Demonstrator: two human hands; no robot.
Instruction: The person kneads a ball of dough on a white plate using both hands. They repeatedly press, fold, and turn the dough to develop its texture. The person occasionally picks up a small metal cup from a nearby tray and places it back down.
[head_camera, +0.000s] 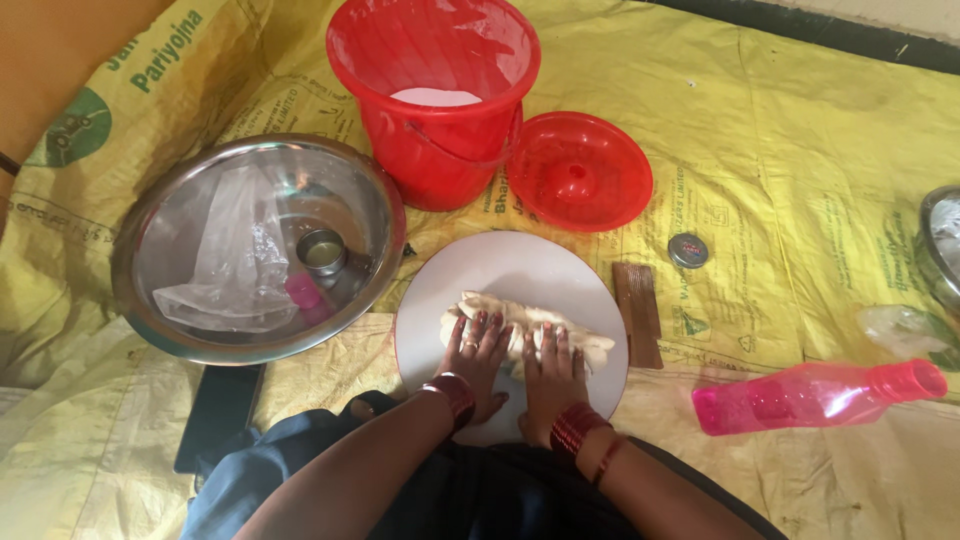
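Note:
A long roll of pale dough (590, 346) lies across a round white board (520, 268) on the yellow sheet. My left hand (474, 358) rests palm down on the roll's left part, fingers spread over it. My right hand (551, 372) presses on the middle of the roll beside it. Red bangles circle both wrists. Both ends of the roll stick out past my fingers.
A red bucket (440, 150) with white flour stands behind the board, its red lid (578, 172) beside it. A steel basin (170, 235) at left holds a plastic bag and a small steel cup. A pink bottle (815, 396), a wooden piece (637, 312) and a small round cap (688, 250) lie to the right.

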